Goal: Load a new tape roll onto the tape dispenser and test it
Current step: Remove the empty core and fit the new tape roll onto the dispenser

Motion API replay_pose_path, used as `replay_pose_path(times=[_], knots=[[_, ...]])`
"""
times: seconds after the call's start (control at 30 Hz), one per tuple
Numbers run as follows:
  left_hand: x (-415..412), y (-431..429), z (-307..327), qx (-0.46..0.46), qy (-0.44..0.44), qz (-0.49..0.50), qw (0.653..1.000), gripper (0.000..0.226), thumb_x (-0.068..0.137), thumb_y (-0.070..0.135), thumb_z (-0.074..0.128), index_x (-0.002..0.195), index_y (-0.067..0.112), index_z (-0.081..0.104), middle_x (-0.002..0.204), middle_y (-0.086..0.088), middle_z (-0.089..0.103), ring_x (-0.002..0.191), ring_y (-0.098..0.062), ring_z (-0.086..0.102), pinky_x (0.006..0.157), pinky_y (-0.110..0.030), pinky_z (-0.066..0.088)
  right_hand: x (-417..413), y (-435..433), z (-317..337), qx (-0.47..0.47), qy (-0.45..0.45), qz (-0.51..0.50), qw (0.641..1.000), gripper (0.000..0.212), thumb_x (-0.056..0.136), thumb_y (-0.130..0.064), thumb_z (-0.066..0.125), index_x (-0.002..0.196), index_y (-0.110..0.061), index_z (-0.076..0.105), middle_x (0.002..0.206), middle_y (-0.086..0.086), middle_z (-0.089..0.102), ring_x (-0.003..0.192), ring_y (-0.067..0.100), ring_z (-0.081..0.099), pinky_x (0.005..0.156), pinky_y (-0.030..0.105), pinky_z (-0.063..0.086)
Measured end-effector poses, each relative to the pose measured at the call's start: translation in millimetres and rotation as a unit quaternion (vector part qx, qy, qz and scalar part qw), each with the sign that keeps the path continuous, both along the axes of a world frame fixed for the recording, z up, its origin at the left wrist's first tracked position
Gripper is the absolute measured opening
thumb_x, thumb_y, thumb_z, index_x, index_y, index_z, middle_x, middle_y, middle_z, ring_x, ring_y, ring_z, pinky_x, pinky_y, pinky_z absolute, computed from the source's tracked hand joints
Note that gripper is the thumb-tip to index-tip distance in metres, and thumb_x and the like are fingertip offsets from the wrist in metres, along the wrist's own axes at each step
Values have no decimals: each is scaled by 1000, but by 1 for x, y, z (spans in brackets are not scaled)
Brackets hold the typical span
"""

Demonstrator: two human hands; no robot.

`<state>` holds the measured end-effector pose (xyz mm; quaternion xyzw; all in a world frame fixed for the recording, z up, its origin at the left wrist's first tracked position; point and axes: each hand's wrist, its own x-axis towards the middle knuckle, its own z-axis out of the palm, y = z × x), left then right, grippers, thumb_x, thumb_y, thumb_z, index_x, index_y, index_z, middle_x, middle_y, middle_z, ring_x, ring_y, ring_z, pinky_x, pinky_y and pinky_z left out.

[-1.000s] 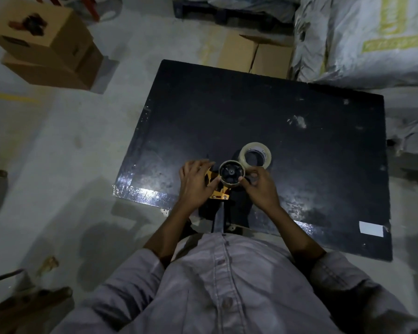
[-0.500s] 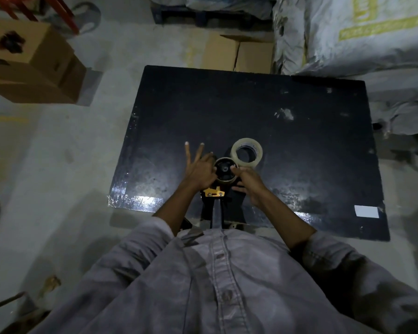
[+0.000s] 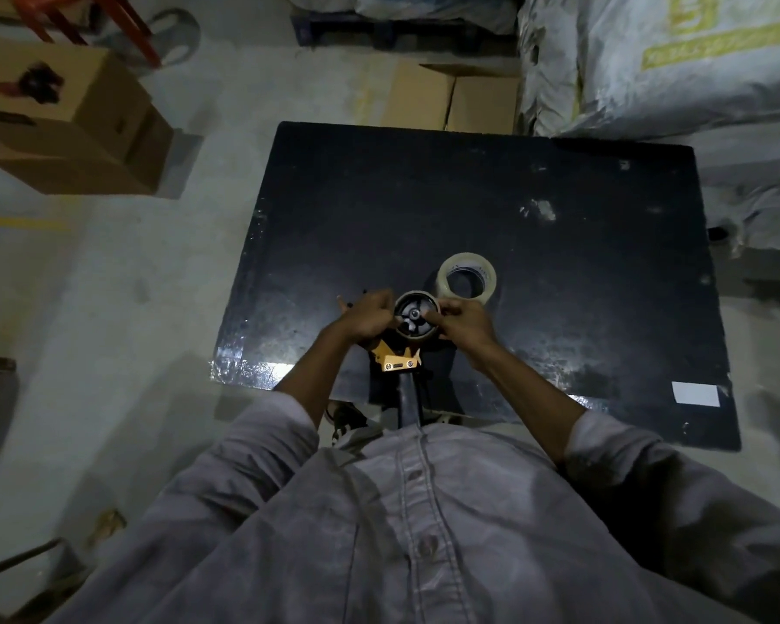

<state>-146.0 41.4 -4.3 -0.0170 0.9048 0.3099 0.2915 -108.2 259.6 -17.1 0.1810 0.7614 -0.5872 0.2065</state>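
Observation:
An orange and black tape dispenser (image 3: pixel 399 362) stands near the front edge of the black table (image 3: pixel 559 308), its handle pointing toward me. A nearly empty roll (image 3: pixel 417 315) sits on its black spoked hub. My left hand (image 3: pixel 368 315) is closed against the roll's left side. My right hand (image 3: pixel 464 319) pinches the roll's right rim with thumb and fingers. A full roll of clear tape (image 3: pixel 468 277) lies flat on the table just beyond my right hand, apart from it.
A white label (image 3: pixel 695 393) is stuck near the table's front right corner. Cardboard boxes (image 3: pixel 68 123) stand on the concrete floor at left, another box (image 3: pixel 451 99) behind the table. Large white sacks (image 3: pixel 658 60) are piled at the back right.
My left hand's fingers, spread half a second ago, have closed against the roll. Both hands and the dispenser sit a little farther onto the table than a second ago.

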Motion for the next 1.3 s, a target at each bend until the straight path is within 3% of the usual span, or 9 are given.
replay_pose_path(times=[0.13,0.2,0.37,0.43,0.67,0.83,1.0,1.17,1.3], knots=[[5,-2,-16,47,23,13,999,43,91,66,65,82,28,50,90,-5,68,100,-29,69,117,-65,37,0,-1,6,-3,-4,-7,1000,44,89,-28,95,128,-10,83,110,8,87,103,27,85,92,55,70],[3,-4,-29,56,34,24,998,49,82,77,60,81,29,50,88,-3,67,96,-29,71,109,-65,45,2,-2,5,-8,-3,-18,1000,43,88,-26,96,126,-10,83,110,8,87,105,28,84,93,56,69],[7,7,-13,35,49,34,998,40,90,63,68,82,28,49,84,4,59,97,-28,68,108,-58,40,1,-6,7,-3,-20,-46,999,28,87,-26,97,111,-23,82,104,2,86,104,24,84,93,54,70],[8,8,-11,18,50,31,998,38,94,57,70,82,28,49,85,4,59,97,-28,67,106,-56,38,0,-7,9,3,-25,-54,998,35,86,-26,98,117,-19,83,105,3,85,102,23,84,93,53,70],[7,9,-14,34,55,80,995,43,84,61,75,77,27,50,78,5,60,92,-32,70,104,-67,48,-6,-9,9,37,-21,-56,998,35,83,-29,99,113,-18,84,100,3,84,97,21,82,90,45,70],[8,13,-1,-5,60,100,993,42,96,47,83,79,26,51,80,7,62,96,-24,67,109,-49,32,-11,-9,9,48,-20,-44,998,39,86,-28,97,119,-12,85,95,2,82,88,15,79,74,29,61],[4,16,2,-30,47,119,991,42,94,50,84,79,26,53,83,4,67,98,-24,68,107,-49,31,-15,-11,9,61,-27,-43,997,42,86,-26,98,122,-8,83,97,3,80,75,3,71,52,10,49],[3,18,3,-30,45,119,991,44,93,48,86,78,26,51,82,5,65,97,-26,69,110,-49,32,-15,-14,10,75,-27,-55,995,43,84,-28,99,120,-10,84,100,5,83,76,5,72,47,10,47],[3,19,5,-27,42,124,991,43,92,47,87,79,26,51,83,5,64,98,-27,68,107,-47,32,-13,-16,10,76,-24,-66,995,41,83,-25,99,117,-7,85,100,7,83,81,11,76,56,15,51]])
